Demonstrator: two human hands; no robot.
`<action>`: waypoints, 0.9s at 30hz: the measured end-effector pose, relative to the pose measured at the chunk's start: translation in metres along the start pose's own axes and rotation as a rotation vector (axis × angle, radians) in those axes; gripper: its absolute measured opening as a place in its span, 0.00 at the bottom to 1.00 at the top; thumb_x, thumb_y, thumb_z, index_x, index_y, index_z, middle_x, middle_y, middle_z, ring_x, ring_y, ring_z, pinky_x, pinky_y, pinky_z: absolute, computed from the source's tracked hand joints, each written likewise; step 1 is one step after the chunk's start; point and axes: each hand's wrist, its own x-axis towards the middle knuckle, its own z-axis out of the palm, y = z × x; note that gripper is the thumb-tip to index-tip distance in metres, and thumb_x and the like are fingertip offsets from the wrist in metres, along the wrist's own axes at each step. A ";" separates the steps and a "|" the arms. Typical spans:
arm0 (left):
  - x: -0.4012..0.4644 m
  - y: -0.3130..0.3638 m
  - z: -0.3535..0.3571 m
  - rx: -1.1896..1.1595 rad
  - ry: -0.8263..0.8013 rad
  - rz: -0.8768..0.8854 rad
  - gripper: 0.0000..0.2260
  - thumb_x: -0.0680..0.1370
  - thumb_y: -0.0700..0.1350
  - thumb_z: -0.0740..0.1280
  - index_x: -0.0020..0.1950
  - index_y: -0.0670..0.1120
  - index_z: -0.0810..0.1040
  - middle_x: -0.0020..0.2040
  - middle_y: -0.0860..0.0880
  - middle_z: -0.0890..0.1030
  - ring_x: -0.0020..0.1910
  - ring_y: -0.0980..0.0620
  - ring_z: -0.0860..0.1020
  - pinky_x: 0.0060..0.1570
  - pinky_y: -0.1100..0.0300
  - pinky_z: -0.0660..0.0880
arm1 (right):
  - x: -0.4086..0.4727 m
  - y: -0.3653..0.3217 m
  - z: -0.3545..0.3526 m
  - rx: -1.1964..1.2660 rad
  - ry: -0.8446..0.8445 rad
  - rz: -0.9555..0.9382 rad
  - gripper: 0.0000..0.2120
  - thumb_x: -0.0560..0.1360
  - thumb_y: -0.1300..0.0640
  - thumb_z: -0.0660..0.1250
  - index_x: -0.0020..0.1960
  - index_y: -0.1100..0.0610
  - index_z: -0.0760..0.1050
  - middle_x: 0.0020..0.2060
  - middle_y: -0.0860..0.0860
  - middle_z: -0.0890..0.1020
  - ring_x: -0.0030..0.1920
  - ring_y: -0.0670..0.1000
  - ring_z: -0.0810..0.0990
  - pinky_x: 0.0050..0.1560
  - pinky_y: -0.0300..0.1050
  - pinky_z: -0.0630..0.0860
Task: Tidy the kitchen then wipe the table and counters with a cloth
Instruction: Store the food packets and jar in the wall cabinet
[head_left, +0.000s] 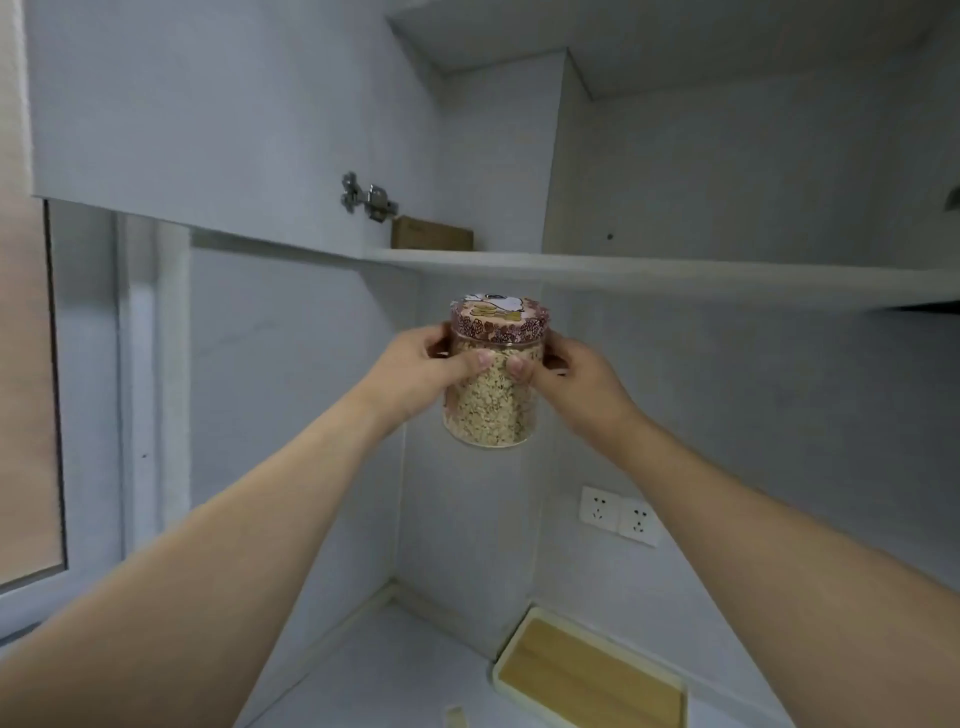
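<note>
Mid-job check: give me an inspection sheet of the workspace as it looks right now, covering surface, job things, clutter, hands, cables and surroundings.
Surface: pale counter low in view, running into a corner.
Job things: clear jar of pale flakes with a patterned pink lid, held in the air just below the shelf of an open cupboard.
Clutter: tray with a wooden top on the counter; a small pale piece beside it; brown box on the shelf.
Hands: left hand and right hand each grip a side of the jar.
Cables: nothing seen.
Surroundings: two wall sockets, nothing plugged in; cupboard door swung open; window at left.
</note>
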 end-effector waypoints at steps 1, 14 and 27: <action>0.006 0.016 -0.004 -0.008 0.011 0.030 0.15 0.73 0.47 0.73 0.59 0.48 0.79 0.54 0.51 0.84 0.53 0.55 0.82 0.54 0.62 0.77 | 0.008 -0.013 -0.005 0.005 0.022 -0.031 0.15 0.75 0.50 0.70 0.59 0.52 0.77 0.49 0.43 0.83 0.49 0.39 0.80 0.48 0.32 0.75; 0.116 0.125 -0.008 -0.142 0.173 0.261 0.16 0.77 0.49 0.69 0.62 0.44 0.77 0.54 0.50 0.82 0.50 0.56 0.80 0.50 0.62 0.78 | 0.129 -0.098 -0.072 -0.004 0.186 -0.229 0.13 0.77 0.50 0.66 0.59 0.54 0.76 0.51 0.48 0.83 0.51 0.44 0.81 0.51 0.36 0.77; 0.259 0.073 0.032 -0.341 0.180 0.193 0.07 0.78 0.49 0.68 0.52 0.47 0.79 0.45 0.52 0.83 0.43 0.57 0.81 0.32 0.68 0.76 | 0.242 -0.028 -0.102 -0.215 0.277 -0.093 0.15 0.81 0.49 0.60 0.61 0.56 0.76 0.55 0.52 0.81 0.53 0.51 0.79 0.54 0.48 0.77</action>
